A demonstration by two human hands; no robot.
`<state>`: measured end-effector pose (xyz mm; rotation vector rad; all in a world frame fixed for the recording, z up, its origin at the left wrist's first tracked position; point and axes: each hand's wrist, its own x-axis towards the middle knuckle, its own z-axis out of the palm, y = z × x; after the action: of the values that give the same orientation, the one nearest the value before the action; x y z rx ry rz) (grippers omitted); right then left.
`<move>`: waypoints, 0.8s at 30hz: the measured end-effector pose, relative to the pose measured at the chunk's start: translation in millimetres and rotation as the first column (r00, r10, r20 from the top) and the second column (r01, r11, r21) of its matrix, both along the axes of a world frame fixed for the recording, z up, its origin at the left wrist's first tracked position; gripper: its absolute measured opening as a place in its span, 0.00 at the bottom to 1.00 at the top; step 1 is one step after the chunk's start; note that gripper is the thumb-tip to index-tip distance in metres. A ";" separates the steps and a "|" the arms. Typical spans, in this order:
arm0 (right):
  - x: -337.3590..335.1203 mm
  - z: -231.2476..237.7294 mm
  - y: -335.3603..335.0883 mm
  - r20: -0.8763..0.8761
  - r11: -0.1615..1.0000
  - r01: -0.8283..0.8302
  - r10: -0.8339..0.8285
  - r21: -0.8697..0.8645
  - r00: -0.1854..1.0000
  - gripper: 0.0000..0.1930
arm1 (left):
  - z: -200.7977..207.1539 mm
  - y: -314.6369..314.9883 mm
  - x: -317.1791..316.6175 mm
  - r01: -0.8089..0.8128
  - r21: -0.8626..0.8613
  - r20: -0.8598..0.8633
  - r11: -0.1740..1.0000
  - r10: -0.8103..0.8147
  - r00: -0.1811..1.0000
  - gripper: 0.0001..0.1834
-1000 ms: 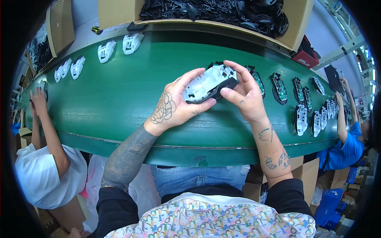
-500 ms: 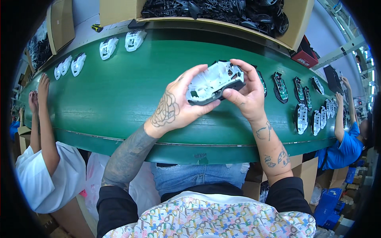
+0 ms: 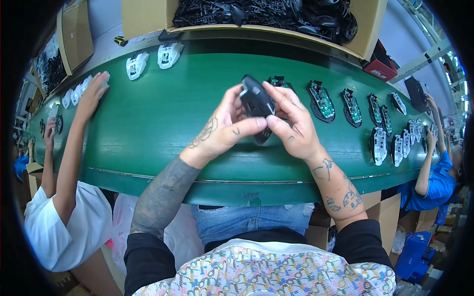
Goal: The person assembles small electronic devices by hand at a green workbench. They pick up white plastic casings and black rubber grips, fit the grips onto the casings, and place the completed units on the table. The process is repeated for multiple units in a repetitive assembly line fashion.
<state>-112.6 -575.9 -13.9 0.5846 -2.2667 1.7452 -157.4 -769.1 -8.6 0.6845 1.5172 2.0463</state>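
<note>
Above the middle of the green belt, I hold a black mouse shell [image 3: 255, 98], tilted on its edge with its dark side facing me. My left hand [image 3: 221, 126] grips it from the left, thumb across its lower part. On the other side, my right hand [image 3: 295, 121] has thumb and fingers against its right edge. The shell's white inside is turned out of sight. Just beyond my right hand lies a black mouse base with a green circuit board [image 3: 282, 83], partly hidden by that hand. A second such base [image 3: 322, 101] lies to its right.
More circuit-board bases [image 3: 352, 108] and white-lined shells [image 3: 378, 146] lie rightward on the green belt [image 3: 163, 128]. White shells [image 3: 137, 65] sit far left, where a co-worker's hand [image 3: 94, 91] reaches. A cardboard box of black parts [image 3: 276, 30] stands behind the belt; another co-worker [image 3: 434, 172] is at right.
The mouse shell has been turned from its white inside facing up to its black side, and both hands have shifted their grip. The left co-worker's hand has moved to the white shells.
</note>
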 end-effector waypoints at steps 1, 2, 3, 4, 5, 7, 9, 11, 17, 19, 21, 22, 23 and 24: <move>0.6 3.1 4.1 -0.039 0.995 0.012 -0.008 0.096 0.999 0.35 | 5.0 -2.9 -0.3 -0.004 0.017 -0.010 1.000 0.004 1.000 0.42; 1.2 5.6 6.2 -0.080 0.981 0.029 -0.013 0.191 0.997 0.35 | 7.9 -4.6 -1.2 -0.007 0.035 -0.019 0.999 0.007 1.000 0.43; 2.6 6.4 2.5 -0.040 0.993 0.050 -0.046 0.103 0.998 0.36 | 8.9 -4.4 -3.5 -0.035 0.110 0.064 0.993 0.028 0.998 0.46; 1.3 3.5 -0.3 0.005 0.999 -0.008 0.008 -0.031 1.000 0.36 | 7.6 -3.5 -3.2 -0.084 0.144 0.098 0.986 0.071 0.993 0.45; -0.5 -1.9 -2.6 0.042 0.984 -0.060 0.068 -0.167 0.997 0.36 | 4.4 -2.7 -2.4 -0.134 0.177 0.133 0.975 0.112 0.985 0.43; -0.8 -2.5 -1.5 0.129 0.935 -0.108 0.160 -0.338 0.979 0.36 | 2.1 -0.4 -0.6 -0.208 0.183 0.139 0.961 0.184 0.973 0.40; 2.2 8.2 5.3 0.243 0.906 -0.106 0.221 -0.410 0.945 0.35 | 7.9 -0.5 2.0 -0.232 0.131 0.014 0.964 0.232 0.973 0.40; 4.7 12.4 6.8 0.256 0.918 -0.079 0.189 -0.388 0.948 0.35 | 8.2 0.0 1.4 -0.241 0.114 -0.078 0.964 0.250 0.965 0.40; 3.7 7.7 8.5 0.224 0.959 -0.032 0.098 -0.281 0.970 0.32 | 2.8 5.0 7.0 -0.331 0.079 -0.166 0.940 0.340 0.926 0.34; 0.5 4.0 10.0 0.293 0.930 -0.040 0.155 -0.364 0.943 0.30 | 3.4 4.5 4.6 -0.311 0.054 -0.126 0.949 0.315 0.941 0.33; -2.7 7.2 14.6 0.346 0.900 -0.031 0.199 -0.435 0.917 0.27 | 0.7 0.9 -1.6 -0.237 0.118 -0.059 0.964 0.245 0.968 0.29; -3.4 7.3 16.5 0.336 0.899 -0.038 0.203 -0.437 0.920 0.27 | 0.3 0.0 -3.0 -0.226 0.128 -0.068 0.966 0.236 0.969 0.28; -2.9 6.2 17.9 0.326 0.897 -0.046 0.207 -0.439 0.922 0.28 | 0.3 -0.6 -3.1 -0.215 0.138 -0.078 0.967 0.227 0.971 0.28; -1.5 6.0 18.9 0.316 0.896 -0.054 0.211 -0.441 0.925 0.28 | -0.2 -0.9 -3.0 -0.204 0.149 -0.087 0.968 0.218 0.972 0.27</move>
<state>-114.2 -557.0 -7.9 0.3596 -1.9734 2.4996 -160.4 -770.0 -8.7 0.7172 1.5746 2.3263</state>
